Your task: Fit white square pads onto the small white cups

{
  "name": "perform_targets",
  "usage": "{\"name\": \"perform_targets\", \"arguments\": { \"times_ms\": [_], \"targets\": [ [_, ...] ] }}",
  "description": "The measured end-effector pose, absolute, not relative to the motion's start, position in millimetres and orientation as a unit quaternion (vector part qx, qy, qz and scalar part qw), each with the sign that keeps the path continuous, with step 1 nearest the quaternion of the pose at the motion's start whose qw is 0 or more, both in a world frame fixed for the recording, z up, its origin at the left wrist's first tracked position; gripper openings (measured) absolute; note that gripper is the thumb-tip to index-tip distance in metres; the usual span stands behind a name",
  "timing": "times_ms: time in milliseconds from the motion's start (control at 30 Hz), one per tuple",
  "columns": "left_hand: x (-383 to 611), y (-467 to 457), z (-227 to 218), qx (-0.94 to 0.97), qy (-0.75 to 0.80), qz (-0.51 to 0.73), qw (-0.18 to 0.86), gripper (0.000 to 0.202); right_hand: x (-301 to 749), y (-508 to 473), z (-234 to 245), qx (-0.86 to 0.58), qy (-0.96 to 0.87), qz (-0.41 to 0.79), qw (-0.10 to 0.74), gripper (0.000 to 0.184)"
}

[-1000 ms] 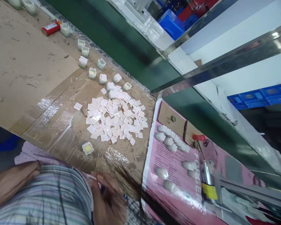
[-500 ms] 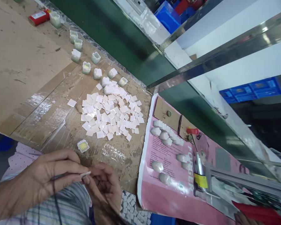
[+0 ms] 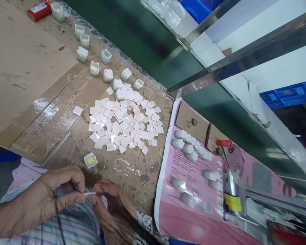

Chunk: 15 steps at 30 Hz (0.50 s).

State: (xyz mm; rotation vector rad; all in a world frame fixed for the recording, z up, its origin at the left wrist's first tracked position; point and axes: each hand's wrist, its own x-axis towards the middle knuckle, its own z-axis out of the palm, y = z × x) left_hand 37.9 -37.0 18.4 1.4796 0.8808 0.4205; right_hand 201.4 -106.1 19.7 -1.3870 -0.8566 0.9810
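Observation:
Both my hands meet at the near table edge, low in the view. My left hand (image 3: 53,194) pinches a small thin white piece (image 3: 89,194) between thumb and fingers. My right hand (image 3: 112,204) is closed on the same piece from the other side, its fingers curled. Just above them a small white square cup with yellow filling (image 3: 90,160) stands on the taped cardboard. Farther up lies a heap of several flat white squares (image 3: 122,122).
A row of small white cups (image 3: 94,68) runs along the far edge by a green belt (image 3: 142,44). A red lighter-like box (image 3: 38,10) lies at top left. A pink printed sheet (image 3: 193,190) with pale lumps and a metal tool (image 3: 231,190) lies right.
My left hand came up from my lap to meet the right hand at the small white piece. The view shifted slightly; the heap and cups did not move.

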Motion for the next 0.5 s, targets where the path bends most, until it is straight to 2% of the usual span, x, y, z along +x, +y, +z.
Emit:
{"name": "perform_targets", "arguments": {
  "times_ms": [100,167,267,333,400,500],
  "targets": [
    [36,-37,15,0.512,0.358,0.145,0.767,0.020,200,-110,16,-0.563,-0.261,0.520,0.586,0.023],
    [36,-37,16,0.502,0.368,0.150,0.768,0.023,199,-111,15,-0.553,-0.229,0.542,0.590,0.022],
    [34,-37,20,0.563,0.402,0.131,0.710,0.016,200,-111,15,-0.569,-0.260,0.518,0.583,0.022],
    [34,-35,24,0.620,0.387,0.137,0.669,0.016,201,-111,18,-0.592,-0.340,0.467,0.563,0.021],
    [36,-34,28,0.663,0.374,0.188,0.621,0.022,199,-111,23,-0.621,-0.455,0.352,0.532,0.028],
    [41,-32,32,0.686,0.385,0.244,0.567,0.024,194,-114,33,-0.674,-0.571,0.176,0.434,0.054]
  ]
}}
